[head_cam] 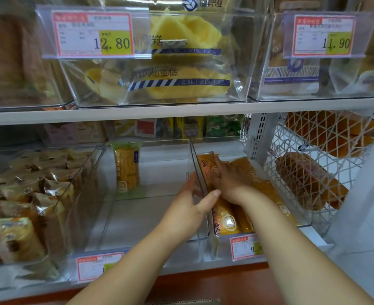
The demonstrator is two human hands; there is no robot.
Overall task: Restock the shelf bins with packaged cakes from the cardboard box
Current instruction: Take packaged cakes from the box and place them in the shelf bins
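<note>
Risk: cakes point(225, 221) just right of divider point(195, 159) may crush or wedge if pressed hard against it | left hand point(188, 203) straddles divider, thumb across, pinching it | right hand point(225, 179) lies on cakes, grip unclear | divider may flex left

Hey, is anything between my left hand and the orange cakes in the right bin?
Yes: the clear bin wall. The left hand grips it from the left; the orange cakes lie just beyond.
</note>
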